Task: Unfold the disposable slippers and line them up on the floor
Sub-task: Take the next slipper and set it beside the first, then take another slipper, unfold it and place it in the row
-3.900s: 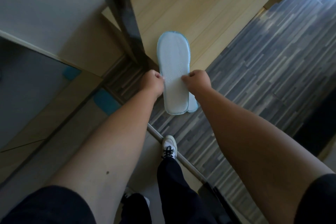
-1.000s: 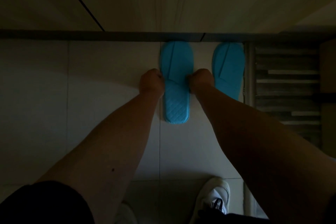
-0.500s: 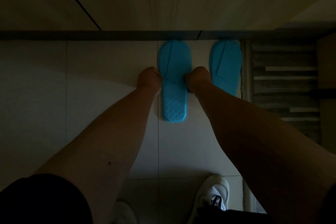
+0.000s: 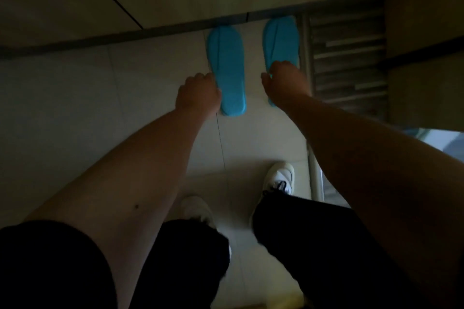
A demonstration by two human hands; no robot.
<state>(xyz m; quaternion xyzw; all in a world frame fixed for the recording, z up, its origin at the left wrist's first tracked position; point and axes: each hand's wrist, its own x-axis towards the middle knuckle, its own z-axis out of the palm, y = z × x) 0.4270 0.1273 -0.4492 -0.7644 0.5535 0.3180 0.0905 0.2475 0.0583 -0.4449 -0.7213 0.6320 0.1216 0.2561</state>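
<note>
Two bright blue disposable slippers lie flat and side by side on the pale tiled floor, toes against a dark baseboard [image 4: 125, 35]. The left slipper [image 4: 227, 65] shows in full. Only the front half of the right slipper [image 4: 281, 40] shows, because my right hand [image 4: 286, 83] hangs in front of its heel with the fingers loosely curled. My left hand [image 4: 198, 94] is curled too, at the left edge of the left slipper near its heel. I cannot tell whether either hand touches a slipper. The view is dim and slightly blurred.
A wood-panelled wall rises behind the baseboard. A metal threshold strip [image 4: 308, 63] borders the right slipper, with dark striped flooring [image 4: 349, 57] beyond it and a cabinet side [image 4: 426, 63] further right. My white shoes [image 4: 280, 178] [image 4: 195, 208] stand on the tiles below.
Both hands have come off the sides of the left slipper, which now lies on the floor. My right hand has shifted right over the other slipper. The camera has risen and tilted.
</note>
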